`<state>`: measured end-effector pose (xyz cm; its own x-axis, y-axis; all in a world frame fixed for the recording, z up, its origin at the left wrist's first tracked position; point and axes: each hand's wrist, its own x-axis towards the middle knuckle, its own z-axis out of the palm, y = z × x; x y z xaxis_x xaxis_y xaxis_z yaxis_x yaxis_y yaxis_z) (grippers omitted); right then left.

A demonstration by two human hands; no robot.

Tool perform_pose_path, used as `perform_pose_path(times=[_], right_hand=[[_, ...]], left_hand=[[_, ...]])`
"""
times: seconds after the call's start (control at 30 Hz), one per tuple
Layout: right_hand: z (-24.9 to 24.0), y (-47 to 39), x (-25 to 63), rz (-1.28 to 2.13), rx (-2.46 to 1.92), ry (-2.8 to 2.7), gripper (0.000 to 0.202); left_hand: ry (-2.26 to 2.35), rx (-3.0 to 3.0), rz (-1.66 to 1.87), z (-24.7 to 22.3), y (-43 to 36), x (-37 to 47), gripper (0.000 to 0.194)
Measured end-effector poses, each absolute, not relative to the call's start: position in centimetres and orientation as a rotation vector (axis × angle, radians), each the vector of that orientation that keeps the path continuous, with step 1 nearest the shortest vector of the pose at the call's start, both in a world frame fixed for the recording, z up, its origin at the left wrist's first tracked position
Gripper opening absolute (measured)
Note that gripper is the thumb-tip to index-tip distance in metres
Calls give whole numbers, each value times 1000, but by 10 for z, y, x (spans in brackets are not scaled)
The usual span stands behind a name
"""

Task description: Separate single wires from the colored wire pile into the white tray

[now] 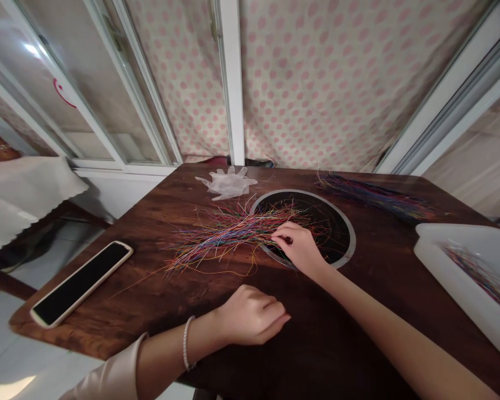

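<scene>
A loose heap of thin coloured wires [229, 232] lies across the middle of the table, partly over a round black inset with a pale rim [352, 233]. At the heap's right side, my right hand [302, 247] is closed in a pinch, thumb and forefinger on thin wire. My left hand [252, 315], with a beaded bracelet [185, 343] at the wrist, is curled into a fist nearer the front edge, apart from the heap. Its curled fingers hide whatever may be inside.
A phone [82, 283] lies at the table's left. Behind the heap is a clear plastic glove [229, 183]. A darker wire bundle [375, 197] rests at the back right, and a white container [450, 261] holding more wires stands at the right. Curtained windows [316, 83] border the far side.
</scene>
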<state>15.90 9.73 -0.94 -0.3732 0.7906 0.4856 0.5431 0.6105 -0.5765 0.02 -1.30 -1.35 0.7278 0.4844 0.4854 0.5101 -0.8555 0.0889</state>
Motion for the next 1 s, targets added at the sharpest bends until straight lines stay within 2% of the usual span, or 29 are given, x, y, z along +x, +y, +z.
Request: perform_pose_path(times=[0.4, 1.0], right_hand=[[-24, 98, 161, 303, -1029, -2087, 20], [-30, 97, 166, 40, -789, -2179, 17]], left_hand=[[-834, -2878, -774, -15, -13, 1, 38], [-822, -2853, -762, -14, -13, 1, 41]])
